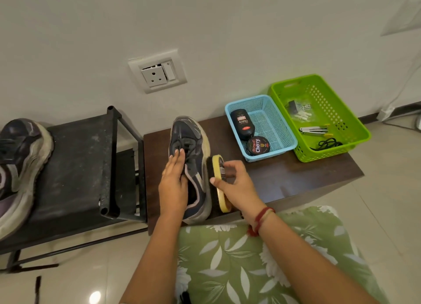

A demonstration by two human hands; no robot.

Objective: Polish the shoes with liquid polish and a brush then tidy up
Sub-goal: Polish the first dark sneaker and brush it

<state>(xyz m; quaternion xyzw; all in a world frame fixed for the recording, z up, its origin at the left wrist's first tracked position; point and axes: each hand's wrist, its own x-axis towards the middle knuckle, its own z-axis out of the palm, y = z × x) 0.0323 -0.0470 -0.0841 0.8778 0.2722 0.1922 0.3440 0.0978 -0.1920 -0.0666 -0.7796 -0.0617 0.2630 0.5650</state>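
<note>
A dark sneaker [193, 144] with a pale sole stands on the brown wooden bench [296, 174], toe towards the wall. My left hand [174, 180] lies flat on its laces and tongue, fingers straight. My right hand [234, 183] grips a shoe brush [219, 185] with a yellow wooden back, its black bristles against the sneaker's right side. The second sneaker [20, 167] sits on the black metal rack [77, 167] at the far left. A black liquid polish bottle [242, 124] and a round polish tin [258, 145] lie in the blue basket [284, 130].
A green basket [355, 123] with small tools and a black cord stands right of the blue one. The wall with a socket plate [157, 72] is behind the bench. My lap in green leaf-print cloth [262, 258] is at the front. Tiled floor surrounds.
</note>
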